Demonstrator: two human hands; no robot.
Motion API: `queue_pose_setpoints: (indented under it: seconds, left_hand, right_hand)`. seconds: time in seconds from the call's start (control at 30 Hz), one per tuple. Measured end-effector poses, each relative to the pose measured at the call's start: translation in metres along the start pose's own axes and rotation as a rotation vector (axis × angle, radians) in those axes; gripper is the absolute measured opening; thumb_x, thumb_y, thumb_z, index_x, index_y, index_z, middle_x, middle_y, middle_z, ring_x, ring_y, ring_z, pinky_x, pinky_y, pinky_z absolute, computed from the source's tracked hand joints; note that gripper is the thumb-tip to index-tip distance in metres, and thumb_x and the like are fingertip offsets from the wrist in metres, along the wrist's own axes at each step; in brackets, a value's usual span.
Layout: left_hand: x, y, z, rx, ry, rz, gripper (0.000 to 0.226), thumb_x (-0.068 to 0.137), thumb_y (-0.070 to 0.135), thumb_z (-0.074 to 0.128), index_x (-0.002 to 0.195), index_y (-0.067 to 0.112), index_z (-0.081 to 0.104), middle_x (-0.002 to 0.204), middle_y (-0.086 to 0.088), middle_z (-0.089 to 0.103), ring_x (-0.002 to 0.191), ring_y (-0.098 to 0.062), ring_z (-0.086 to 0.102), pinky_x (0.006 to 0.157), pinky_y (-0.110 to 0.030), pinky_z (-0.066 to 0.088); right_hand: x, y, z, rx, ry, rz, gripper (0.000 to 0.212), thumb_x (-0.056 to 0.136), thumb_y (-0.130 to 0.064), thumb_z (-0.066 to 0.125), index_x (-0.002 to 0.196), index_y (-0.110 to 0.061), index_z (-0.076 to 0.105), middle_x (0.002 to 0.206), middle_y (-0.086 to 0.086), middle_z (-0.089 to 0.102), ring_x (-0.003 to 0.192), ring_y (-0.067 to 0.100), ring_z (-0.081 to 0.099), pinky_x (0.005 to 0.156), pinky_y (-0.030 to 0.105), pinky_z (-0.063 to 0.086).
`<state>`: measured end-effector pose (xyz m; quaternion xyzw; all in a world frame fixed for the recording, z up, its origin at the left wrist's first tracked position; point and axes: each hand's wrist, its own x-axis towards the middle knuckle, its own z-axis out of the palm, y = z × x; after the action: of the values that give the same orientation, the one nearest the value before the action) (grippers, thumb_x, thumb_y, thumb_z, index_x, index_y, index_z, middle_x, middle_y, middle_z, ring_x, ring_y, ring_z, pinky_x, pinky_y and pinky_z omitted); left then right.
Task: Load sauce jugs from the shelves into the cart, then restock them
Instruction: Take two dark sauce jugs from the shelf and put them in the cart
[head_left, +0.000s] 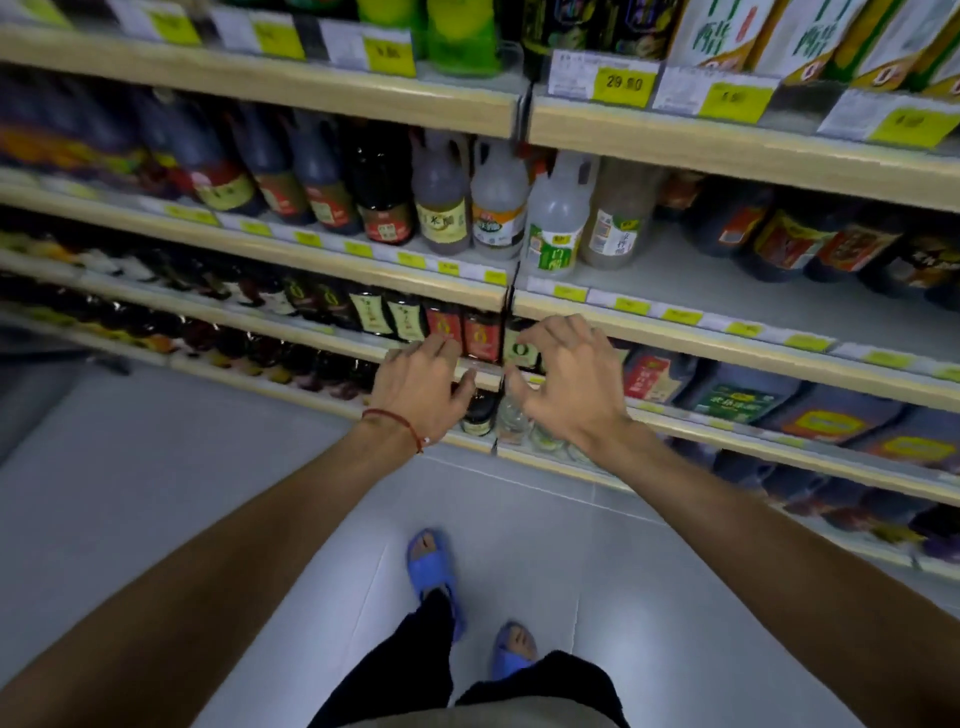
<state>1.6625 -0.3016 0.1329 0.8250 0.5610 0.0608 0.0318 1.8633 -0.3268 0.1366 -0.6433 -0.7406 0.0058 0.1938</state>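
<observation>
Reaching forward at full stretch, both bare arms converge on the dark seam (511, 291) between two shelf bays. The left hand (421, 387), with a red string bracelet (400, 423) at its wrist, is just left of the seam, palm down, fingers spread and lightly bent, holding nothing. The right hand (563, 384) is just right of the seam, fingers fanned and hooked, thumb pointing towards the other hand, and it also holds nothing. Whether any fingertip touches the shelf edge cannot be told.

Behind the hands stand small dark bottles with red labels (480, 338). The sauce jugs (743, 400), big and dark with green and yellow labels too blurred to read, sit on the shelves right of the seam, near the right hand. Higher up beside the seam are pale bottles (498, 208). Above and right of the seam, a yellow price tag (623, 82) reads "29.80", and cartons (719, 31) carry large green Chinese characters.
</observation>
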Motion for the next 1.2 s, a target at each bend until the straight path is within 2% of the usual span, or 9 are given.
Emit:
queue_pose_setpoints:
  seconds: [0.13,0.27,0.4,0.53,0.63,0.87,1.03,1.2]
  left_hand:
    - [-0.054,-0.040,-0.003,0.004,0.020,-0.148,0.037,0.093,0.044,0.046,0.102,0.012,0.060,0.098,-0.009,0.062,0.090,-0.034,0.061,0.071,-0.041,0.049]
    - [-0.105,-0.095,-0.013,-0.002,0.059,-0.307,0.037,0.094,0.045,0.043,0.109,0.014,0.057,0.105,-0.008,0.060,0.099,-0.032,0.059,0.081,-0.044,0.048]
    - [-0.155,-0.158,-0.016,-0.005,0.110,-0.413,0.038,0.096,0.045,0.043,0.111,0.013,0.057,0.107,-0.009,0.062,0.100,-0.033,0.060,0.086,-0.044,0.046]
    - [-0.201,-0.234,-0.020,0.033,0.115,-0.534,0.052,0.094,0.053,0.032,0.114,0.012,0.058,0.108,-0.007,0.062,0.099,-0.032,0.060,0.097,-0.046,0.043]
    - [-0.233,-0.295,-0.027,0.076,0.167,-0.598,0.054,0.094,0.054,0.033,0.120,0.012,0.057,0.112,-0.006,0.060,0.101,-0.032,0.057,0.105,-0.051,0.037]
    - [-0.299,-0.426,-0.052,0.111,0.148,-0.685,0.052,0.095,0.055,0.036,0.121,0.014,0.056,0.115,-0.005,0.059,0.102,-0.029,0.058,0.103,-0.049,0.039]
    - [-0.323,-0.501,-0.060,0.105,0.163,-0.736,0.053,0.096,0.055,0.035,0.121,0.013,0.056,0.115,-0.005,0.059,0.101,-0.027,0.058,0.093,-0.043,0.042]
    - [-0.327,-0.585,-0.058,0.091,0.137,-0.839,0.053,0.097,0.056,0.033,0.121,0.014,0.055,0.116,-0.005,0.058,0.098,-0.027,0.059,0.090,-0.040,0.043]
  right_hand:
    - [-0.004,-0.049,0.019,0.008,-0.049,-0.152,0.046,0.088,-0.051,0.051,0.111,-0.019,0.074,0.106,-0.001,0.068,0.105,0.025,0.057,0.087,0.039,0.045]
    - [0.005,-0.114,0.041,0.074,-0.071,-0.297,0.041,0.088,-0.050,0.056,0.108,-0.019,0.074,0.106,-0.002,0.069,0.103,0.025,0.058,0.086,0.039,0.043]
    - [0.015,-0.192,0.071,0.126,-0.080,-0.465,0.034,0.086,-0.043,0.066,0.108,-0.018,0.074,0.104,-0.003,0.070,0.101,0.024,0.059,0.087,0.039,0.043]
    - [0.027,-0.281,0.106,0.135,-0.122,-0.573,0.037,0.087,-0.045,0.062,0.109,-0.018,0.075,0.103,-0.004,0.069,0.099,0.022,0.059,0.090,0.036,0.039]
    - [0.037,-0.350,0.133,0.169,-0.150,-0.634,0.042,0.087,-0.047,0.056,0.110,-0.017,0.074,0.103,-0.004,0.069,0.099,0.022,0.059,0.090,0.035,0.038]
    - [0.059,-0.506,0.179,0.228,-0.156,-0.736,0.041,0.086,-0.046,0.058,0.107,-0.015,0.075,0.103,-0.002,0.071,0.098,0.021,0.061,0.091,0.037,0.043]
    - [0.085,-0.590,0.211,0.250,-0.184,-0.813,0.041,0.087,-0.046,0.057,0.107,-0.015,0.074,0.102,-0.001,0.070,0.098,0.024,0.062,0.090,0.040,0.046]
    - [0.130,-0.665,0.260,0.283,-0.188,-0.898,0.038,0.086,-0.046,0.060,0.106,-0.016,0.073,0.100,-0.001,0.069,0.096,0.023,0.060,0.088,0.037,0.043]
